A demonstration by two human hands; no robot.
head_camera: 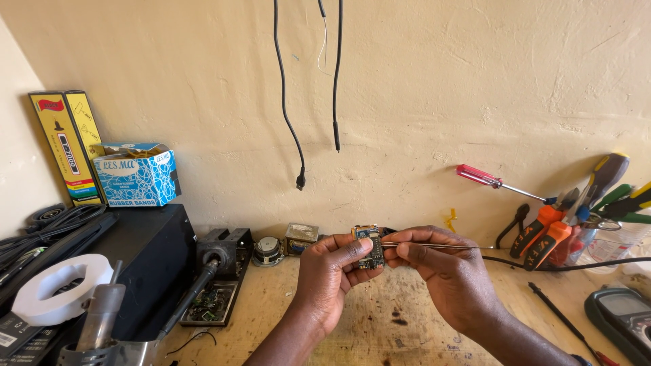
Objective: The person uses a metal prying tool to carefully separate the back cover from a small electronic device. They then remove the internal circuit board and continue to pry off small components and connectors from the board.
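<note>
Landmark = small circuit board [370,248], held up mid-frame above the wooden bench [380,325]; far left of it: blue carton [137,175] on a black box [146,261], white tape roll [60,287], soldering iron [193,293] parked in its stand (tip kept off the wood, I'd judge); left hand [331,276] pinches the board, thumb and fingers closed on its edge, likely steadying it; right hand [449,266] closed on thin tweezers [434,246], tips at the board; further right: red screwdriver [489,179], orange pliers [550,236], multimeter [624,318].
</note>
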